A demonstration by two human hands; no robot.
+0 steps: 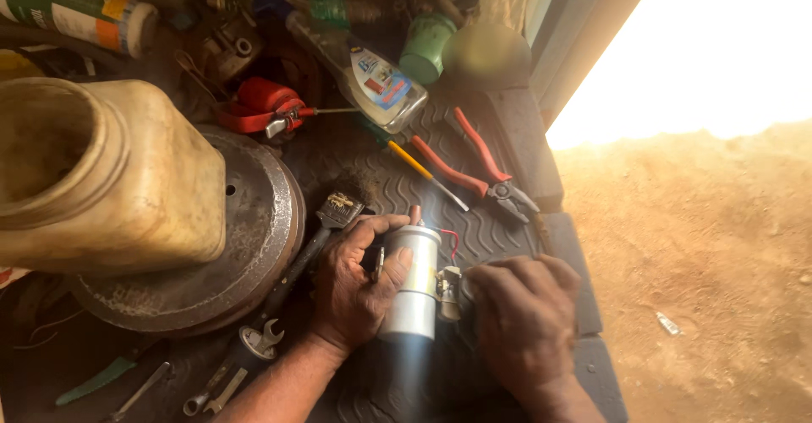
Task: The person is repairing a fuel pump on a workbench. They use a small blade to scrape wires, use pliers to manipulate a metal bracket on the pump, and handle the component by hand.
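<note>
My left hand [355, 283] is wrapped around a shiny silver metal cylinder [413, 283] that stands upright on a black ribbed rubber mat [355, 173]. A thin red wire [452, 238] curls off the cylinder's top right. My right hand [524, 317] presses against the cylinder's right side, fingers closed over a small pale fitting [450, 292] attached there. What lies under the right palm is hidden.
A rusty brake drum [254, 245] and a large beige plastic jug [101, 178] sit at left. Red-handled pliers [486, 169], a yellow-handled screwdriver [423, 173], an adjustable wrench [317, 241], spanners [228, 381] and a clear plastic bottle [372, 76] lie around. Bare dirt ground [710, 262] is at right.
</note>
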